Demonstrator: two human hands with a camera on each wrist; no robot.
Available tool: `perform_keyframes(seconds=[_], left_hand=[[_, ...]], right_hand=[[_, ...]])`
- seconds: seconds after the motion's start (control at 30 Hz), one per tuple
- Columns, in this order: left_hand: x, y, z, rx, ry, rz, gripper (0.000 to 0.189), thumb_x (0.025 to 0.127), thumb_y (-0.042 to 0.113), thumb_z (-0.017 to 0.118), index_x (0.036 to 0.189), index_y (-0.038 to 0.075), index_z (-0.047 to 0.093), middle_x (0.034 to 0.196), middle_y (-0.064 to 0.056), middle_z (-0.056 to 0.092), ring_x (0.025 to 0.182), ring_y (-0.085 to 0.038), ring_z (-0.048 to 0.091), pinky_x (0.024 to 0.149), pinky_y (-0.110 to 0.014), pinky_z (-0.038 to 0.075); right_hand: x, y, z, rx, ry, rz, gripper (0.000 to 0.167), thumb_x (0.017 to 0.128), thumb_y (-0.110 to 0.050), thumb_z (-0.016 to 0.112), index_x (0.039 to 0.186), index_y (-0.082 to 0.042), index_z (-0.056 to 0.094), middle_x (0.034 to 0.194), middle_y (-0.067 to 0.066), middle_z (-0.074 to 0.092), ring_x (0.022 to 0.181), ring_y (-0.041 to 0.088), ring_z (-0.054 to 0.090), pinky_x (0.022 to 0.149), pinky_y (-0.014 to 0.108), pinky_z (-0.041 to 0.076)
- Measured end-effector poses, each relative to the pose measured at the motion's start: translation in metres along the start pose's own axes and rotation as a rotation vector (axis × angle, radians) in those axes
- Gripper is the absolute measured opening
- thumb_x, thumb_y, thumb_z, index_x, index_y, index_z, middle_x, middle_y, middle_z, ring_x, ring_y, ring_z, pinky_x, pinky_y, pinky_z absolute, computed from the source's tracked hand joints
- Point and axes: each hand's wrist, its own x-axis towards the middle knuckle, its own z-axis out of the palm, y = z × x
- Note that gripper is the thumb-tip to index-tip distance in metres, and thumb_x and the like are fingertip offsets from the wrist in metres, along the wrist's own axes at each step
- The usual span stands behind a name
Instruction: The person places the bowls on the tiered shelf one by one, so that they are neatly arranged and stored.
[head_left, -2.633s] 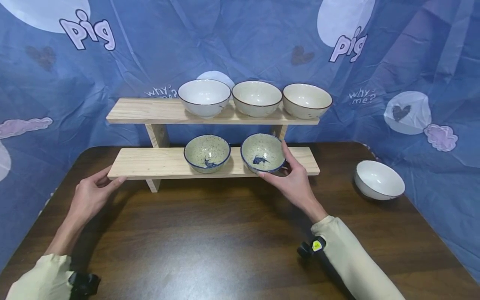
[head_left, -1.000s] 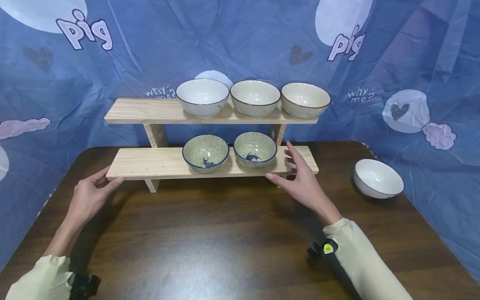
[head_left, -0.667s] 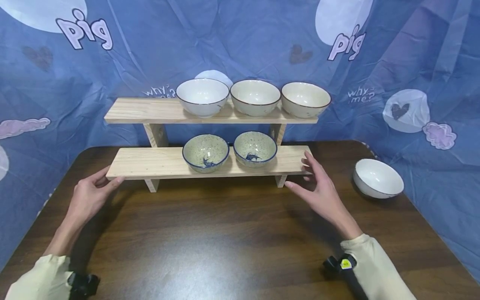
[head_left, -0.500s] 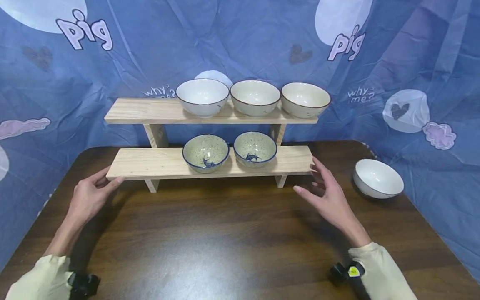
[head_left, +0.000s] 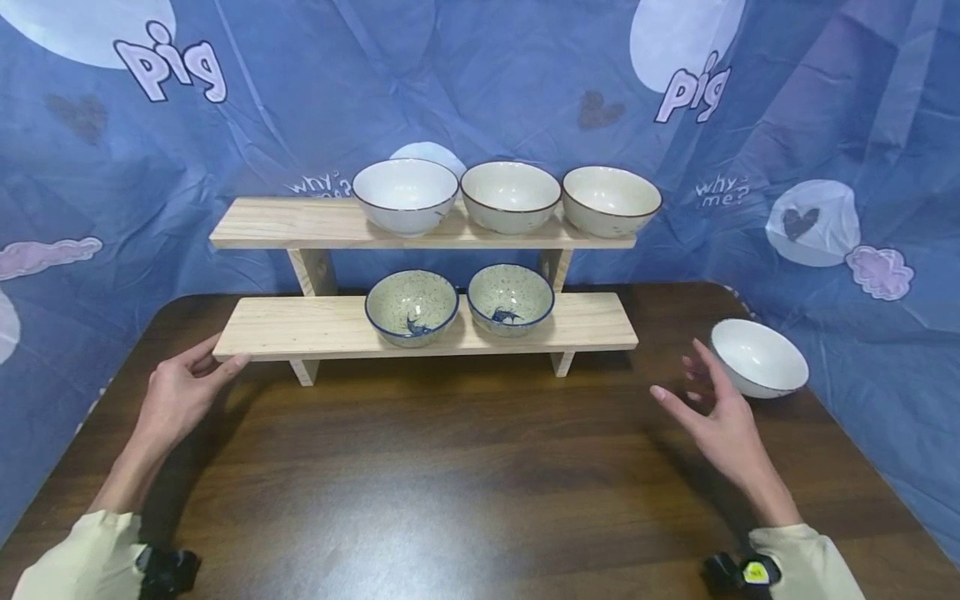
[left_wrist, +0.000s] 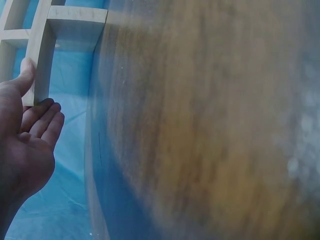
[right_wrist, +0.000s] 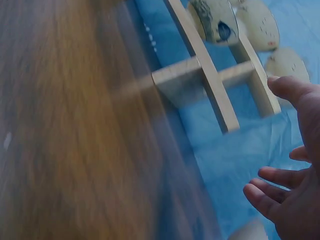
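Observation:
My left hand (head_left: 176,393) holds the left end of the lower board of a two-tier wooden shelf (head_left: 296,325), its thumb at the front edge. In the left wrist view, the thumb and fingers lie on either side of the board end (left_wrist: 39,82). Holding nothing, my right hand (head_left: 726,425) hovers just left of a white bowl (head_left: 767,360) on the table, fingers spread from the thumb. Two speckled, blue-rimmed bowls, a left one (head_left: 411,305) and a right one (head_left: 512,297), sit side by side on the lower board.
Along the upper board stand three bowls with brown rims: a white one (head_left: 407,196), a cream one (head_left: 512,197) and another cream one (head_left: 611,200) at the right end. A dark wooden table (head_left: 450,467) bears the shelf. Blue printed cloth (head_left: 480,75) hangs behind.
My right hand has let go of the right speckled bowl, which now sits slightly further left, and has travelled right and toward me to the white bowl. The left hand has stayed put.

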Motion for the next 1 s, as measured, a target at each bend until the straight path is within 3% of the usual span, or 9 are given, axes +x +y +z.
perform_keyframes(seconds=[0.13,0.2,0.5,0.6,0.7,0.83,0.93,1.0], left_hand=[[0.0,0.0,0.0,0.008,0.002,-0.003,0.072,0.103,0.04,0.066,0.151,-0.009,0.044,0.133,-0.034,0.058,0.121,-0.052,0.058,0.067,-0.005,0.038],[0.0,0.0,0.0,0.008,0.002,-0.006,0.072,0.103,0.04,0.066,0.151,-0.008,0.044,0.133,-0.034,0.058,0.121,-0.052,0.058,0.067,-0.005,0.038],[0.0,0.001,0.0,0.006,0.006,0.005,0.07,0.103,0.039,0.066,0.15,-0.009,0.045,0.131,-0.034,0.059,0.12,-0.051,0.059,0.068,-0.005,0.038],[-0.001,0.001,0.0,0.005,0.012,0.009,0.07,0.103,0.038,0.066,0.15,-0.009,0.046,0.13,-0.034,0.06,0.12,-0.051,0.059,0.068,-0.005,0.038],[-0.001,0.001,0.0,0.005,0.015,0.009,0.07,0.103,0.038,0.066,0.15,-0.008,0.046,0.13,-0.034,0.06,0.119,-0.051,0.059,0.068,-0.005,0.038],[-0.001,0.001,0.0,0.007,0.015,0.004,0.07,0.102,0.039,0.066,0.15,-0.008,0.046,0.131,-0.034,0.06,0.12,-0.051,0.059,0.068,-0.005,0.038],[-0.001,0.001,0.0,0.006,0.015,0.003,0.07,0.102,0.039,0.067,0.15,-0.008,0.046,0.13,-0.033,0.06,0.12,-0.051,0.059,0.068,-0.005,0.038],[-0.001,0.001,0.0,0.001,0.016,0.006,0.07,0.102,0.038,0.067,0.15,-0.008,0.047,0.13,-0.034,0.06,0.12,-0.051,0.059,0.068,-0.005,0.039]], right_hand=[[-0.008,0.013,-0.008,-0.016,0.016,0.03,0.089,0.098,-0.029,0.075,0.164,-0.004,0.021,0.146,0.031,0.049,0.129,0.046,0.051,0.089,0.013,0.043],[-0.012,0.019,-0.011,-0.015,0.026,0.046,0.088,0.098,-0.028,0.075,0.163,-0.002,0.021,0.145,0.032,0.05,0.128,0.046,0.052,0.084,0.007,0.038],[-0.027,0.043,-0.026,-0.03,0.061,0.115,0.088,0.098,-0.026,0.074,0.162,0.003,0.02,0.139,0.037,0.051,0.123,0.048,0.053,0.078,0.003,0.038],[-0.03,0.051,-0.031,-0.067,0.056,0.154,0.092,0.099,-0.031,0.072,0.163,0.003,0.016,0.139,0.037,0.05,0.123,0.05,0.053,0.077,0.008,0.04],[-0.032,0.056,-0.036,-0.101,0.058,0.201,0.097,0.1,-0.037,0.07,0.164,0.002,0.008,0.14,0.039,0.049,0.124,0.053,0.053,0.088,0.032,0.05],[-0.031,0.063,-0.038,-0.106,0.067,0.252,0.107,0.099,-0.041,0.069,0.164,-0.001,-0.005,0.14,0.042,0.047,0.123,0.055,0.054,0.093,0.067,0.041],[-0.029,0.067,-0.039,-0.107,0.085,0.274,0.111,0.098,-0.041,0.071,0.163,-0.002,-0.01,0.139,0.044,0.048,0.122,0.055,0.055,0.091,0.059,0.047],[-0.028,0.07,-0.041,-0.109,0.101,0.279,0.112,0.097,-0.04,0.072,0.163,-0.002,-0.01,0.138,0.044,0.048,0.12,0.055,0.056,0.083,0.04,0.052]])
